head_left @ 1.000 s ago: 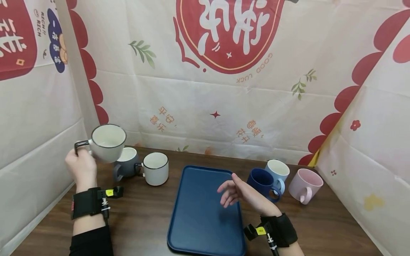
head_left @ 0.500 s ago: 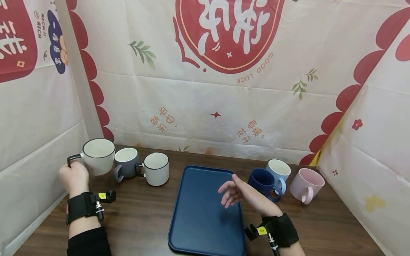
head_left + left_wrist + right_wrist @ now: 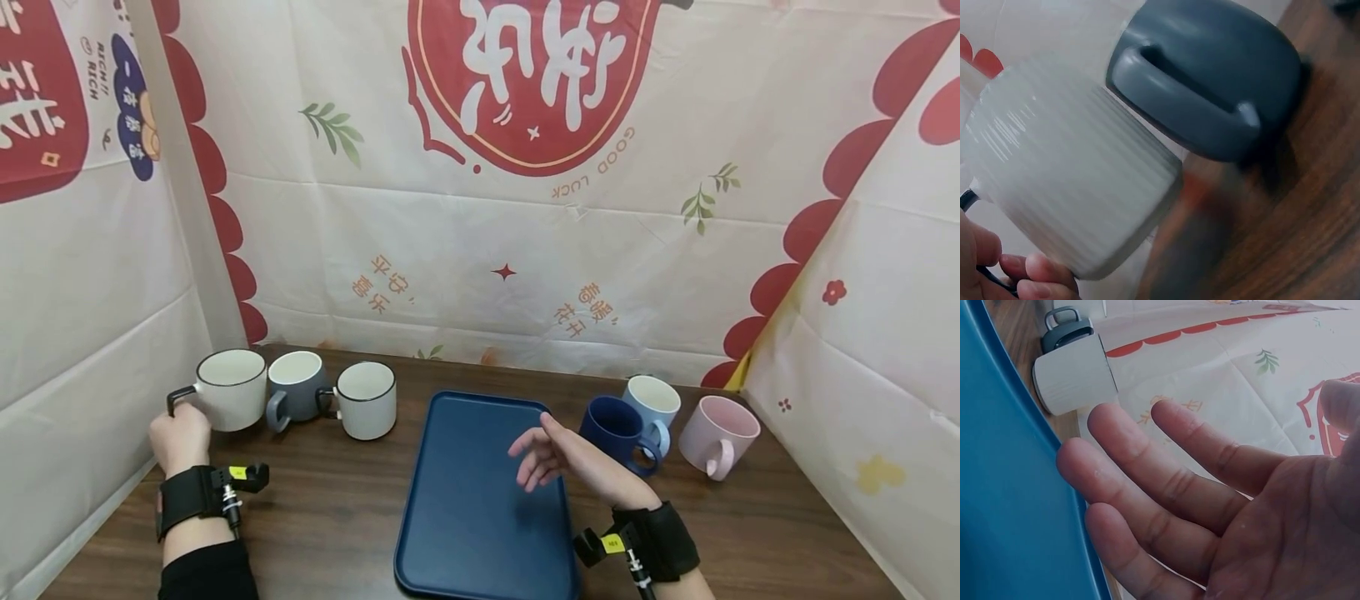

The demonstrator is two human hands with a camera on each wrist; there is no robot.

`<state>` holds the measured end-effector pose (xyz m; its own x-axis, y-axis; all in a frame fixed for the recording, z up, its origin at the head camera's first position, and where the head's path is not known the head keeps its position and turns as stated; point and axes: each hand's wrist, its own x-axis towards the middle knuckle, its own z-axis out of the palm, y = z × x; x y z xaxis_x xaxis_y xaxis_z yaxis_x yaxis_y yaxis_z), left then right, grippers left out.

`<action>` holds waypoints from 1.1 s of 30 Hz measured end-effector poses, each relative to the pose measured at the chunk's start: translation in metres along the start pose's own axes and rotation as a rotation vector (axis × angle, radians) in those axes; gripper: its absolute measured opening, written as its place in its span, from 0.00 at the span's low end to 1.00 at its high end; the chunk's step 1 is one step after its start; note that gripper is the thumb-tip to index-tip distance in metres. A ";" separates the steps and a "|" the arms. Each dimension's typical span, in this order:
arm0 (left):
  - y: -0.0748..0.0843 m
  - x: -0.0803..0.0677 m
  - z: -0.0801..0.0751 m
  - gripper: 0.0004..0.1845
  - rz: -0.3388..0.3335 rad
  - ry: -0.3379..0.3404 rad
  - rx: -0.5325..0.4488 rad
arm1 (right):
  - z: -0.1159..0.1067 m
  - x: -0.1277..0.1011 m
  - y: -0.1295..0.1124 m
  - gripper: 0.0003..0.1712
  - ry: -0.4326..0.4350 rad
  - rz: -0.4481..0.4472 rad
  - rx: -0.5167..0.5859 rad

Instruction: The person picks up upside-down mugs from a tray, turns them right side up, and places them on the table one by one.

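Note:
At the far left of the table, my left hand (image 3: 180,437) grips the black handle of a white mug (image 3: 234,392) with a dark rim. Its ribbed side fills much of the left wrist view, and curled fingers (image 3: 1047,275) show at its handle. Just right of it stands a grey-blue mug (image 3: 297,387), its handle toward me. My right hand (image 3: 546,454) hovers over the right side of a blue tray (image 3: 480,492). Its fingers are loosely spread with nothing in them, as the right wrist view (image 3: 1166,494) also shows.
A second white mug (image 3: 366,402) with a dark rim stands between the grey-blue mug and the tray. Right of the tray are a navy mug (image 3: 611,429), a light blue mug (image 3: 651,400) and a pink mug (image 3: 717,437). Printed cloth walls (image 3: 465,225) enclose the table's back and sides.
My left hand has brought the white mug down and slightly left, from above the grey-blue mug to beside it near table level. The right hand has stayed in place.

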<state>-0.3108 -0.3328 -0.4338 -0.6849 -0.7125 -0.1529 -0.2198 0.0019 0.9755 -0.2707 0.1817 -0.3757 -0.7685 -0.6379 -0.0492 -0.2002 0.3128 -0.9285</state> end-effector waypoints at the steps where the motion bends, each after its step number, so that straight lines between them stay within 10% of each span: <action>1: -0.002 0.001 0.000 0.27 -0.012 -0.007 -0.017 | 0.000 0.000 -0.001 0.43 -0.001 0.001 -0.001; 22: -0.021 0.009 -0.014 0.23 -0.070 -0.144 -0.003 | -0.002 -0.005 -0.006 0.42 -0.001 -0.013 -0.001; 33: -0.013 0.000 -0.033 0.30 -0.003 -0.277 0.327 | -0.003 -0.010 -0.005 0.42 0.011 -0.010 0.002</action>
<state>-0.2845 -0.3559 -0.4416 -0.8347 -0.4978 -0.2353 -0.4001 0.2548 0.8803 -0.2637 0.1889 -0.3696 -0.7732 -0.6331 -0.0354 -0.2070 0.3048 -0.9296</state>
